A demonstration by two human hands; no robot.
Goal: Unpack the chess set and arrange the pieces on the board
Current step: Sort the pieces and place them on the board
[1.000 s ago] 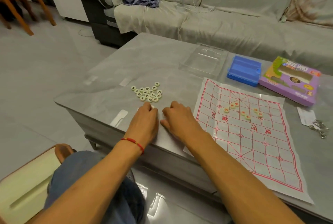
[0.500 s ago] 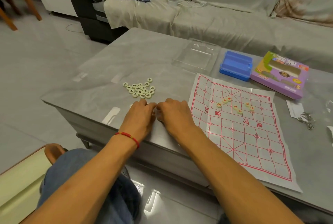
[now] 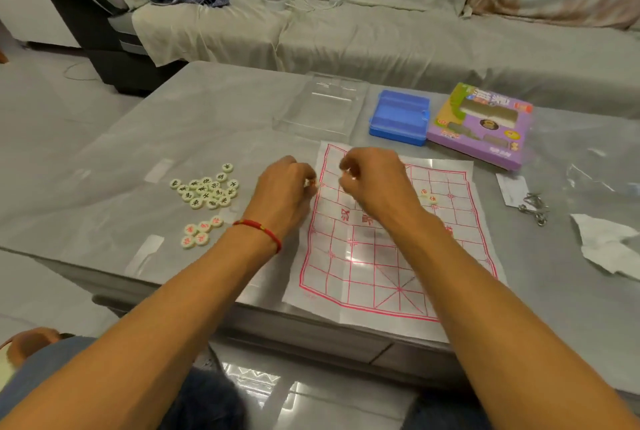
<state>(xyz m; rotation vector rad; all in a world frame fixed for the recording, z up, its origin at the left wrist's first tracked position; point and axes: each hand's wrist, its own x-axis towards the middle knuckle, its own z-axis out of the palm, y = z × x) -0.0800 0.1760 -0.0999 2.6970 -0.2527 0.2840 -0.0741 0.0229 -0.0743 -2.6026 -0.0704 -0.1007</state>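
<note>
Over the near-left corner of the board (image 3: 381, 256), which lies flat on the bench (image 3: 156, 138), both hands are raised with fingers curled. The left hand (image 3: 284, 194) pinches what looks like a small piece at the board's left edge; the right hand (image 3: 374, 180) is curled just inside that edge, and whether it holds a piece cannot be told. Two red pieces on the board (image 3: 428, 197) sit right of the right hand. Left of the board lie a small group of red pieces (image 3: 199, 232) and, beyond them, a pile of dark-lettered pieces (image 3: 207, 189). Beyond the board stand a clear tray (image 3: 322, 107), a blue case (image 3: 400, 121) and the purple box (image 3: 481, 124). To do this step well, each piece should probably be lowered onto a line crossing, face up, without dragging the thin sheet; pressing the board's edge with a free finger would likely keep it from sliding.
</note>
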